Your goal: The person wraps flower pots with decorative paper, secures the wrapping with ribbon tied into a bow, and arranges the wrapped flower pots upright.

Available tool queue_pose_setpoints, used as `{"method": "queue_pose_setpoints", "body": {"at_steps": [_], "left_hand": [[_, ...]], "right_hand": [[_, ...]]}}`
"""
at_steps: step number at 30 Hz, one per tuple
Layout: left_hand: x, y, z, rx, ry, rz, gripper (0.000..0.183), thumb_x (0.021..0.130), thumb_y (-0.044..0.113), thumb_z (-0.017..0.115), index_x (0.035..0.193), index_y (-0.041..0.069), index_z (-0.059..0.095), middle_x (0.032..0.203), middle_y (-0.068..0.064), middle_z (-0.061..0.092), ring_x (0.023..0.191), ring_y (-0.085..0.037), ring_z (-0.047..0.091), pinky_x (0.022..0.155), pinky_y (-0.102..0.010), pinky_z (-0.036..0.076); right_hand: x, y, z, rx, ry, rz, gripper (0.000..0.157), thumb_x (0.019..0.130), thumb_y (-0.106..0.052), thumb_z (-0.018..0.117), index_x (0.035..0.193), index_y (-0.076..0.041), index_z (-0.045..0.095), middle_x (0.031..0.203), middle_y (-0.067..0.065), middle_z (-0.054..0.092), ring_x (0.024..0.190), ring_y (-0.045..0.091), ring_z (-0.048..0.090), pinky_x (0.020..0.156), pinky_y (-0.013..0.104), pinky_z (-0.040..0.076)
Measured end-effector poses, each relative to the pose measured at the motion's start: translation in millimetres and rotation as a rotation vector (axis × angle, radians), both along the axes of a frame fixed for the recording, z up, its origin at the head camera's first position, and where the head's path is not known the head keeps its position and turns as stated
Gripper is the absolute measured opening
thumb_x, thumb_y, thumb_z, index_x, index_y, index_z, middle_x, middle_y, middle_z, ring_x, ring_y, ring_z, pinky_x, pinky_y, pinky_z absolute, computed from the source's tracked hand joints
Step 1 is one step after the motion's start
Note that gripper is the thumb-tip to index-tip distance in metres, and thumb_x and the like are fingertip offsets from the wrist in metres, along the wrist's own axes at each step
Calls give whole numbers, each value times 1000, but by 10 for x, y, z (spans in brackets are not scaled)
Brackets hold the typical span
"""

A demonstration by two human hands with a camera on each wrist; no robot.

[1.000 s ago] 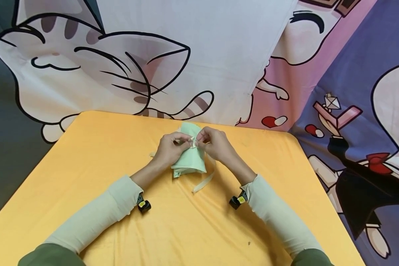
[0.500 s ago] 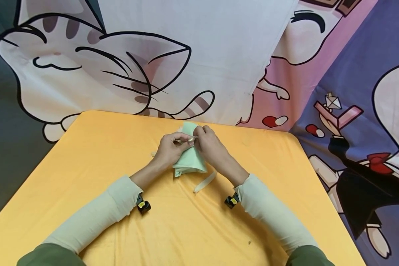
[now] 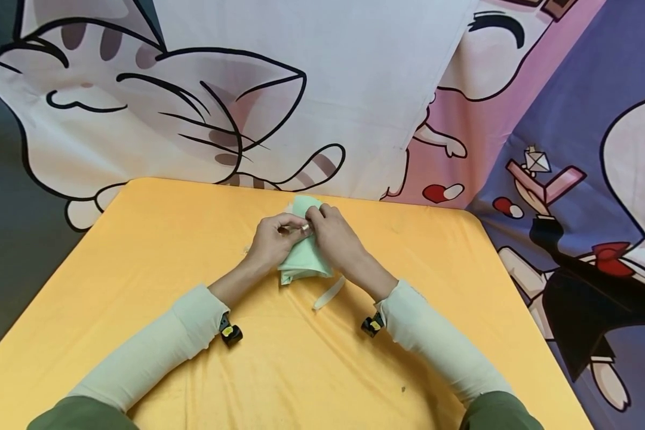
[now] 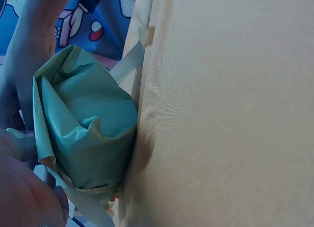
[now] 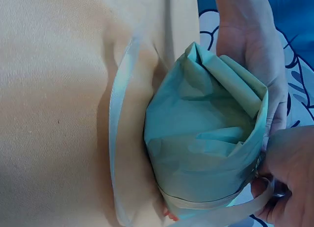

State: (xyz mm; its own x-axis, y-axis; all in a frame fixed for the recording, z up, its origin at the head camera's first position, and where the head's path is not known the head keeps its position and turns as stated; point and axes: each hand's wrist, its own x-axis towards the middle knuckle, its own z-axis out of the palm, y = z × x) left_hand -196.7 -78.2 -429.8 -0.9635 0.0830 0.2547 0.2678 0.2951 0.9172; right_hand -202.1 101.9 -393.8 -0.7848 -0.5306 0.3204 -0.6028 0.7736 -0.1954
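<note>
A mint-green wrapped bundle (image 3: 305, 261) with folded ends lies on the yellow-covered table, a pale ribbon (image 3: 329, 294) running round it. In the head view my left hand (image 3: 270, 242) pinches the ribbon on top of the bundle. Right beside it, the curled fingers of my right hand (image 3: 340, 239) meet the left fingertips and hide the crossing of the ribbon. In the right wrist view a ribbon strand (image 5: 255, 203) passes between the right thumb and fingers. The left wrist view shows the creased wrapper end (image 4: 88, 129) close up, below both hands.
The yellow cloth (image 3: 220, 370) covers the table and has slight wrinkles. Behind it hangs a white backdrop (image 3: 365, 89) with a cartoon cat; a blue one (image 3: 564, 119) hangs at the right. A loose ribbon tail (image 5: 115, 124) curves across the cloth.
My right hand has moved left over the bundle and turned, its fingers now against the left fingertips and covering the ribbon's crossing. The left hand has stayed nearly in place.
</note>
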Motion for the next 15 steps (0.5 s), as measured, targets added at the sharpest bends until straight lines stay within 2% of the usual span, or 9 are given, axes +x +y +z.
{"method": "queue_pose_setpoints", "body": {"at_steps": [5,10,11,13,15], "left_hand": [[8,-11,-9,13,2,-7,13,101,13,87,112,7,88,113,-13,87,103,-24,74,85,-25,54],[16,-20,-17,21,-16,-15,12,101,18,87,112,11,89,115,-10,87,99,-17,70,80,-23,52],[17,-24,-20,21,-16,-15,12,101,18,87,111,11,89,115,-9,87,99,-16,70,80,-23,52],[17,-31,-29,30,-14,-17,12,102,17,87,112,11,89,115,-10,87,100,-16,70,82,-24,52],[18,-38,-40,45,-15,-18,12,102,17,87,112,10,88,115,-10,87,100,-15,70,84,-25,52]], "right_hand": [[10,11,24,-59,-72,-17,24,115,-3,57,128,1,76,117,21,72,107,36,68,94,46,62],[10,53,79,-126,-177,-51,33,112,-8,53,130,3,79,126,22,77,113,34,72,95,45,63],[3,68,98,-149,-209,-64,34,111,-9,54,131,1,80,128,20,78,109,29,72,91,42,62],[-15,103,146,-219,-297,-94,36,110,-11,54,130,-3,82,128,16,79,88,22,68,76,35,58],[-50,144,192,-304,-396,-131,37,112,-14,52,127,-9,85,118,16,81,68,15,55,63,29,47]]}}
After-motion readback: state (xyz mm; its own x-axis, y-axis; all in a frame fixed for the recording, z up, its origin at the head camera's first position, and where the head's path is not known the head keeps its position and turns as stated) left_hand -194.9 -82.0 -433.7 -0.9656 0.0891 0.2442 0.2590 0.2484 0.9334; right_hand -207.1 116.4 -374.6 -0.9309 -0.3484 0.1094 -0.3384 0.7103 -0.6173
